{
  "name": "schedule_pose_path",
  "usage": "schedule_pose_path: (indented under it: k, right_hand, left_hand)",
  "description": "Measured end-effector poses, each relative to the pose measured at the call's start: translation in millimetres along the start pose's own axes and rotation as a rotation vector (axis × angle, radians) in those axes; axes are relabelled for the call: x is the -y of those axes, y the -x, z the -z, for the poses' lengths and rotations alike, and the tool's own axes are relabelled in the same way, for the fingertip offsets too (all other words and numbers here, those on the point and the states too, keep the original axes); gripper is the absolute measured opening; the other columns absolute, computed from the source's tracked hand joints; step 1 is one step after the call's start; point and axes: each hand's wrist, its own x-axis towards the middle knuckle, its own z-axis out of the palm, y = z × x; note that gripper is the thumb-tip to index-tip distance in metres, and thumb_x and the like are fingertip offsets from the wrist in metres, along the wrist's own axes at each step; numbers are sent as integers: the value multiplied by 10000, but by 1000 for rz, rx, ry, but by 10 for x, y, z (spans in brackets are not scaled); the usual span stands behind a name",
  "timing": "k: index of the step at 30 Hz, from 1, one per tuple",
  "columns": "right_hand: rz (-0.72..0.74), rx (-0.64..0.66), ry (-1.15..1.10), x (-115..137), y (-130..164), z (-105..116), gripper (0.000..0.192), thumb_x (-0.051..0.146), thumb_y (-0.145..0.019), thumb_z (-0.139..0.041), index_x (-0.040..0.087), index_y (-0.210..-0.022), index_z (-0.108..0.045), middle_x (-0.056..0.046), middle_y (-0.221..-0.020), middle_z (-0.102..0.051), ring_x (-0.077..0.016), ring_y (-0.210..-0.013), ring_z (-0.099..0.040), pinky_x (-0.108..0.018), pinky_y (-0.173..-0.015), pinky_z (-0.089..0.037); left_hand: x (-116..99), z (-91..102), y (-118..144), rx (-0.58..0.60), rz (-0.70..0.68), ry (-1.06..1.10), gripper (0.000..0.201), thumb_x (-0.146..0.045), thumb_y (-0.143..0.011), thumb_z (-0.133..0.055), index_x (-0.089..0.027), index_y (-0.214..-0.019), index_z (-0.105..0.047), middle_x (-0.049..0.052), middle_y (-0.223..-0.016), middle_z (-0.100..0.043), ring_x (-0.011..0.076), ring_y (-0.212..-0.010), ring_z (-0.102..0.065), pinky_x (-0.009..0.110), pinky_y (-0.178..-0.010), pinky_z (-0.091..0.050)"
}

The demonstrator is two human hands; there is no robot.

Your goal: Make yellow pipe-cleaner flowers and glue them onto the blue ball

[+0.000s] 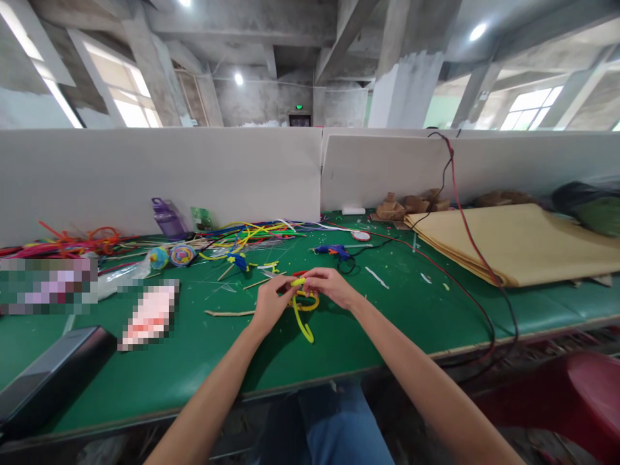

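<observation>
My left hand (272, 300) and my right hand (333, 289) meet over the middle of the green table. Both pinch a bright yellow pipe cleaner (304, 328), its upper part bunched between the fingertips. One end hangs down toward me and curls into a hook. Behind it a darker yellow loop (310, 303) shows; whether it is the same piece I cannot tell. A bit of red (299, 274) sticks out just beyond my fingers. Left of my left hand lies a thin wooden stick (230, 314). Past my right hand rests a blue glue gun (333, 250).
Coloured pipe cleaners (247, 234) pile along the back, by a purple bottle (168, 219). A dark box-like object (58, 371) sits at left front. Brown paper sheets (513, 245) lie at right, with a red and black cable (467, 232) crossing them. White panels (159, 174) stand behind.
</observation>
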Motion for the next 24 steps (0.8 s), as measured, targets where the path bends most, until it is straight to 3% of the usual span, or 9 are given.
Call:
schedule_pose_path:
  k: [11, 16, 24]
  right_hand:
    - [45, -33, 52, -78, -33, 30, 216, 310, -697, -700, 152, -841, -665, -14, -736, -665, -114, -622, -590, -223, -550, -393]
    - [68, -40, 94, -67, -26, -6, 251, 332, -689, -697, 150, -861, -685, -19, -720, -671, -122, -609, -594, -223, -523, -373]
    - [92, -62, 124, -50, -14, -52, 276, 327, -673, -706, 157, -889, -677, -7, -683, -661, -119, -589, -592, -222, -525, -375]
  left_hand:
    - [-73, -24, 4, 1, 75, 99, 286, -355, -758, -640, -167, -972, -663, 27, -734, -653, 148, -626, -588, 240, -598, -485]
    - [-99, -20, 14, -4, 110, 183, 275, -350, -758, -644, -175, -969, -657, 42, -848, -687, 157, -662, -643, 253, -640, -516]
    - [-153, 9, 19, -48, 26, 160, 207, -340, -787, -609, -173, -896, -664, 36, -817, -682, 140, -624, -629, 236, -604, -507]
